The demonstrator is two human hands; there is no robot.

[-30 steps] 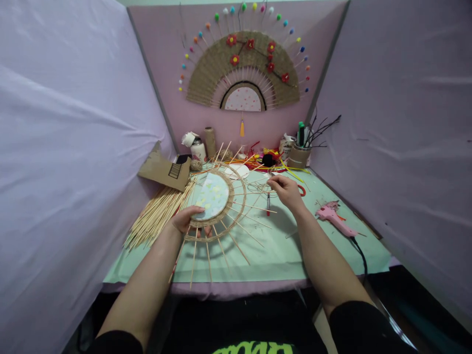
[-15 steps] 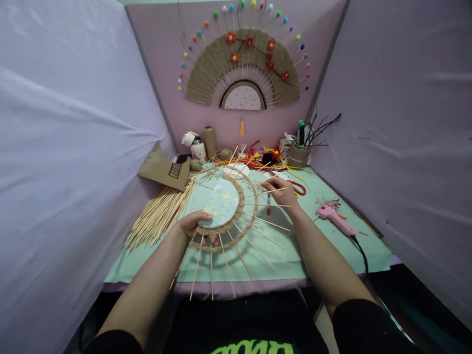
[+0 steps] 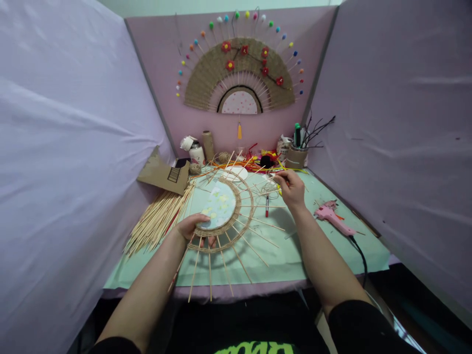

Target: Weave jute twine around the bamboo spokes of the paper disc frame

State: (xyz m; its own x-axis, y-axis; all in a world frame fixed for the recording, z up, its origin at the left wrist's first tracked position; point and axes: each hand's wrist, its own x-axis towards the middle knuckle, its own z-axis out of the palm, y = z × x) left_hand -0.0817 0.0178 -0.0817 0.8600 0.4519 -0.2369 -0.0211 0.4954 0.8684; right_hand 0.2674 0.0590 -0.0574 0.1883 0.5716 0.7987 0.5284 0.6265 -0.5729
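Note:
A half-made fan (image 3: 221,209) of thin wooden sticks, with a pale printed paper centre ringed by woven twine, is lifted over the green mat (image 3: 291,250). My left hand (image 3: 191,227) grips its near edge, thumb on top and fingers beneath. My right hand (image 3: 291,188) is further back on the right, fingers pinched on a strand of twine (image 3: 266,188) that runs to the fan's right rim. A red pen (image 3: 267,205) lies on the mat just left of that hand.
A heap of loose sticks (image 3: 158,219) lies at the left, cardboard (image 3: 164,172) behind it. A pink glue gun (image 3: 334,220) with a black cord is at the right. Bottles, twine rolls, coloured strips and a pen cup (image 3: 296,156) line the back wall under a finished fan (image 3: 239,73).
My right hand has moved back and slightly right, drawing the twine with it. The fan has shifted a little in my left hand. The camera has tilted slightly down.

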